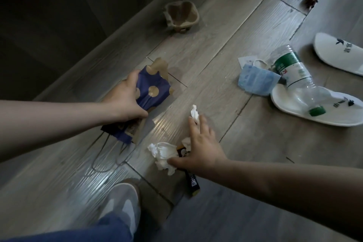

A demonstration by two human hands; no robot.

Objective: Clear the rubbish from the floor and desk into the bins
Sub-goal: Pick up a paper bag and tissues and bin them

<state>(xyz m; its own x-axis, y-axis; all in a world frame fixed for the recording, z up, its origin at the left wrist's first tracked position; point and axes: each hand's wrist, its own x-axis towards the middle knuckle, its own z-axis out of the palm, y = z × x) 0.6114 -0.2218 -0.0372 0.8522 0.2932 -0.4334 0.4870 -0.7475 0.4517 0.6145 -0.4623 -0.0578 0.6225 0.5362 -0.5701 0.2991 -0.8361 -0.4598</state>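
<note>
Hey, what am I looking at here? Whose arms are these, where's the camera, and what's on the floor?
There is no machine: a person wears a camera on the head, looking down at their own arms. The left hand grips a navy, gold-dotted paper bag. The right hand, fingers spread, touches crumpled white tissues beside a dark wrapper. On the wooden floor lie a blue face mask and a plastic bottle resting across a white slipper.

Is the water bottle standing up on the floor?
No, the plastic bottle lies on its side, its capped end resting across a white slipper.
</note>
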